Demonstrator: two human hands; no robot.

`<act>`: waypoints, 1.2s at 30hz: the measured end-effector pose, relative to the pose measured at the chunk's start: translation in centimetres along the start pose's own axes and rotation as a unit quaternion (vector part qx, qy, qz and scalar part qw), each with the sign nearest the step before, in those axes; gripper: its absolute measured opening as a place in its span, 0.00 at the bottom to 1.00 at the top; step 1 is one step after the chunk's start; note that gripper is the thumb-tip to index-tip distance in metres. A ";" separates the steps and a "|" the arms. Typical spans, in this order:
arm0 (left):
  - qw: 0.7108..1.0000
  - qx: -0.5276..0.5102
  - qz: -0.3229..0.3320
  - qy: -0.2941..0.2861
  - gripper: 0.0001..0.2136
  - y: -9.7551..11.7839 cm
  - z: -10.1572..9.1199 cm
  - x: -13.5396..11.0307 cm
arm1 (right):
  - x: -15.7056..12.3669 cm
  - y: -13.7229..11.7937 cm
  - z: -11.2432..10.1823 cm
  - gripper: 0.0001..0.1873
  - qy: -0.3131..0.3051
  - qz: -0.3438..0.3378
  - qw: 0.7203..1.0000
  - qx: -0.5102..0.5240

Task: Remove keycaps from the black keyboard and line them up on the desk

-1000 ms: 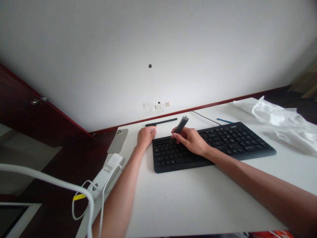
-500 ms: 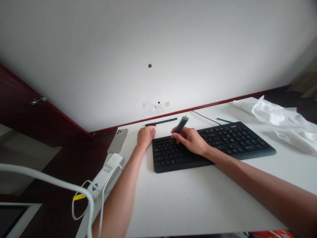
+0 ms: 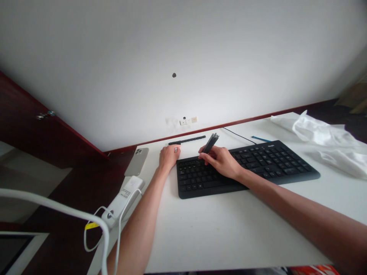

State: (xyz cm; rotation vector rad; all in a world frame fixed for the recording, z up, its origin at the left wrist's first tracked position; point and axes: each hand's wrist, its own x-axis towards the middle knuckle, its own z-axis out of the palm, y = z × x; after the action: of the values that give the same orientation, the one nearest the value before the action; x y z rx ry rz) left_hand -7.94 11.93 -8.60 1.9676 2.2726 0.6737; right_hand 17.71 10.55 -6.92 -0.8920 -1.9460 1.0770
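Observation:
A black keyboard (image 3: 269,162) lies across the white table (image 3: 229,229). My right hand (image 3: 220,160) rests over its upper left keys, fingers closed round a dark grey stick-like tool (image 3: 210,143) that points up and away. My left hand (image 3: 168,157) sits on the table at the keyboard's far left corner, fingers curled, pinching something small and pale that I cannot make out. A row of black keycaps (image 3: 187,140) lies in a line just beyond both hands.
A phone (image 3: 137,161) lies face down at the table's left edge, with a white power adapter (image 3: 122,200) and its cable nearer me. Crumpled white plastic (image 3: 327,141) and a blue pen (image 3: 260,139) are at the right. A white wall rises behind.

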 end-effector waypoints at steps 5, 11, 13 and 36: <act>0.997 -0.068 0.022 0.020 0.14 -0.9 0.0 0.2 | 0.0 0.0 0.1 0.15 0.017 -0.002 1.000 0.010; 0.979 -0.171 0.106 -0.005 0.14 0.2 -1.1 -0.7 | 0.3 0.2 0.2 0.14 0.076 -0.005 0.995 0.062; 0.973 -0.186 0.131 -0.034 0.15 1.3 -1.8 -1.3 | 0.4 0.2 0.2 0.13 0.084 -0.006 0.995 0.061; 0.961 -0.199 0.190 -0.018 0.11 3.9 -1.5 -7.0 | 0.6 1.2 0.4 0.18 0.100 0.001 0.994 0.046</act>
State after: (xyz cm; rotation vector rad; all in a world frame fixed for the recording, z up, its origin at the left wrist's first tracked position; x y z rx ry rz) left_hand -3.54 5.19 -7.51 2.1862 1.5809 1.0215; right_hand 17.35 11.42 -7.93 -0.9143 -1.7174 1.0279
